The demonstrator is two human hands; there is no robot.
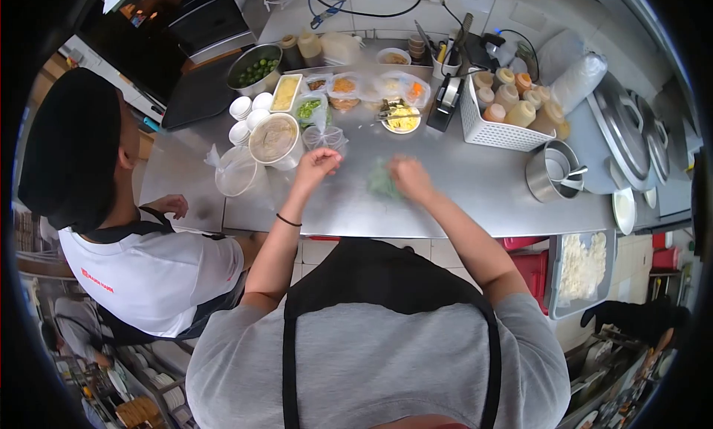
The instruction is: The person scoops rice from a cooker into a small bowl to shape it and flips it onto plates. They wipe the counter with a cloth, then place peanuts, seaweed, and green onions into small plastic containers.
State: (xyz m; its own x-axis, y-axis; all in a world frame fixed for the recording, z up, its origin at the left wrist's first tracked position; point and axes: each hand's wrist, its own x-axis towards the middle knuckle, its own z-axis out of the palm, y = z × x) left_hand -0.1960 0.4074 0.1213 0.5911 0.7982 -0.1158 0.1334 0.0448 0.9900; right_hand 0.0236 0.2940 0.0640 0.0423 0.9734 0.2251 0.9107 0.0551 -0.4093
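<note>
My left hand [321, 164] is held over the steel counter with its fingers curled together, beside a clear plastic bag [324, 138]. What its fingertips pinch, if anything, is too small to make out. My right hand [413, 178] is smeared by motion, its fingers closed at the edge of a thin, pale green sheet [382, 179]. Blur hides whether that sheet is cloth or plastic. Beyond my hands stands a white bowl of yellow food [403, 119] with tongs [395, 117] lying across it. A white tub of brownish food [275, 139] is left of my left hand.
A co-worker [141, 236] stands at my left, one hand near the counter edge. Bagged ingredients [344, 87] and a pot of green fruit [256, 66] line the back. To the right are a white basket of sauce bottles [512, 132] and a metal pot [551, 176].
</note>
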